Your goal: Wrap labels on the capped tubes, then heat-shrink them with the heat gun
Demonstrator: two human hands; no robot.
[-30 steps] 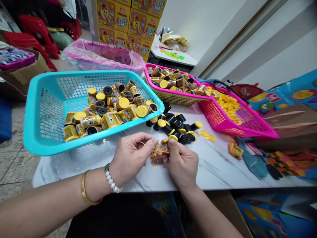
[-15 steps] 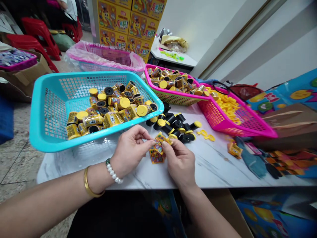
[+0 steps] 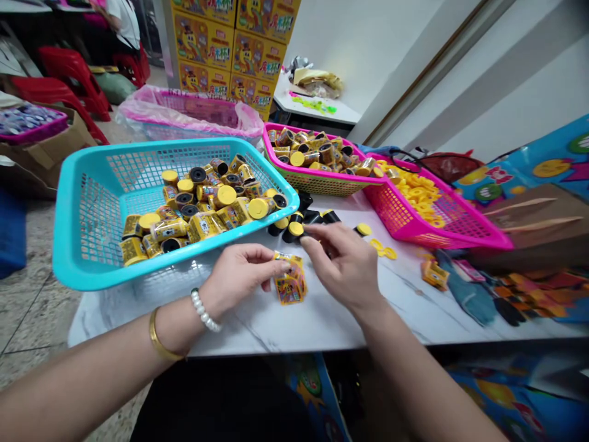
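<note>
My left hand [image 3: 239, 273] pinches a small yellow printed sticker sheet [image 3: 289, 279] just above the white marble-look table [image 3: 405, 307]. My right hand [image 3: 343, 261] has let go of the sheet and reaches over a cluster of black canisters with yellow caps [image 3: 299, 224]; its fingers curl over them, and whether it grips one is hidden. Behind the canisters, a turquoise basket [image 3: 87, 202] holds several labelled yellow canisters [image 3: 202, 205].
Two pink baskets stand at the back right, one with labelled canisters [image 3: 317, 156], one with loose yellow caps [image 3: 421, 196]. Yellow caps [image 3: 384, 248] lie on the table. Printed packs [image 3: 519, 294] lie right. Yellow cartons [image 3: 230, 43] and red chairs [image 3: 69, 73] stand behind.
My right hand released the sticker sheet and moved forward to the black canisters. My left hand kept the sheet, now lower by the table.
</note>
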